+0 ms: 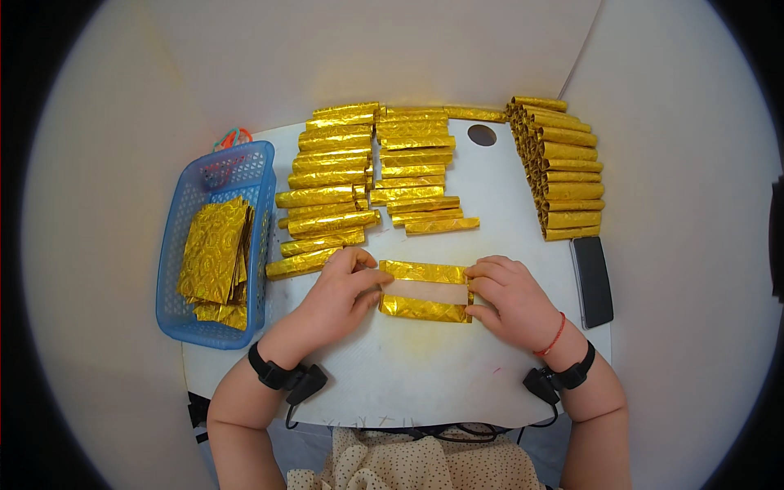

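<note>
Head view, looking down on a white table (408,367): a person's two bare hands press a partly folded sheet of gold foil paper (425,291) flat near the middle of the table, toward its near edge. Both long edges of the sheet are folded inward, leaving a pale strip showing along its centre. The left hand (343,290) rests on the sheet's left end, fingers curled and fingertips pinching the fold; the right hand (508,294) does the same at the right end, a red string bracelet (555,335) on its wrist. Both wrists carry black bands with cables. Beyond the hands, two columns of rolled gold foil tubes (359,175) lie in rows across the middle of the table, and a taller stack of rolled tubes (562,167) sits at the far right corner. A blue plastic basket (175,245) at the left edge holds flat gold foil sheets (216,261). A dark phone (591,282) lies at the right edge.
</note>
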Motion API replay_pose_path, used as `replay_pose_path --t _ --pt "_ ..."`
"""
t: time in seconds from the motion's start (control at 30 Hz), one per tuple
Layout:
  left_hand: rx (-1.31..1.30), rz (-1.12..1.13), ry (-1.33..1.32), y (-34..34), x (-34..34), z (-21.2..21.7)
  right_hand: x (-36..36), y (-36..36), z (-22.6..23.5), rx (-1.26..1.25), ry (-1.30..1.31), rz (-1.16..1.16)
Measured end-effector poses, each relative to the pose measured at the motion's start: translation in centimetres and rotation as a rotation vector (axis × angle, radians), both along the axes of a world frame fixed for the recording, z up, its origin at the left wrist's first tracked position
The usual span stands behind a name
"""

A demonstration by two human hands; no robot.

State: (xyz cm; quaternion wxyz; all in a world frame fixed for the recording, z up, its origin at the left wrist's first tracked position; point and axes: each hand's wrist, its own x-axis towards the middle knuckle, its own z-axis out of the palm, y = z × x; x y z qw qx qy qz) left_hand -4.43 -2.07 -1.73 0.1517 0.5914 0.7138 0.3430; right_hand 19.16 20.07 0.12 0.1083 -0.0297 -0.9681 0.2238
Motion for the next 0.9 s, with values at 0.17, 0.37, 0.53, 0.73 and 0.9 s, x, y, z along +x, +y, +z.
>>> replay_pose_path --t 0.17,0.37,0.53,0.73,0.9 --pt "-0.025 -0.032 0.025 -0.2 -0.3 -0.4 0.0 -0.2 0.1 -0.001 -0.002 0.001" --pt "-0.049 0.009 -0.009 0.1 0.7 -0.2 0.0 -0.1 -0.1 0.006 0.008 0.000" --pt "-0.034 0.144 0.015 0.2 2.3 -0.8 0.0 -0.2 -0.2 0.004 0.005 0.002" --pt "0.052 0.193 0.202 0.6 3.6 -1.1 0.0 -0.1 -0.2 0.020 0.016 -0.006" --pt "0.053 0.180 -0.051 0.7 3.5 -1.4 0.1 -0.1 -0.4 0.045 0.039 0.013"
